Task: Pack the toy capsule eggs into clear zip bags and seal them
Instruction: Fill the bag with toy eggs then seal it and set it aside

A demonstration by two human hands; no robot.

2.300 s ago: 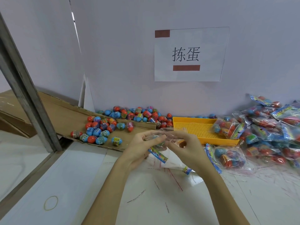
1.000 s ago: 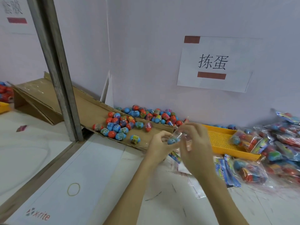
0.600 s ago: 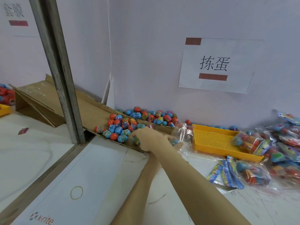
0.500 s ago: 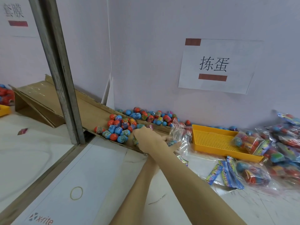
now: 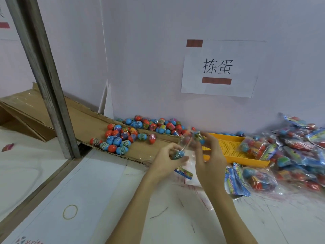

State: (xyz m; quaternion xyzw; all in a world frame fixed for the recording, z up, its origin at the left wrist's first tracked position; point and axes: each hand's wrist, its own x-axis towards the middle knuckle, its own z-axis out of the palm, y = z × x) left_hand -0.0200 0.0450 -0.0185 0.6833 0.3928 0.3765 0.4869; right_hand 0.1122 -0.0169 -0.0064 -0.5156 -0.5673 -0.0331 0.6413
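Head view: left hand [image 5: 167, 160] pinches a blue plastic capsule egg [image 5: 179, 154] just left of & below the clear zip bag [image 5: 189, 141], w/ right hand [image 5: 209, 152] gripping the bag & another blue egg [image 5: 199, 137], so the left egg prob. goes up-right into it.

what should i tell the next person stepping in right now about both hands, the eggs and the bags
Left hand grips a blue egg.
Right hand pinches another egg by a clear bag; the blur hides whether it is inside.
Loose eggs lie on the cardboard.
Done: filled bags piled right of the yellow tray.
Left: fill and seal this bag, then more.
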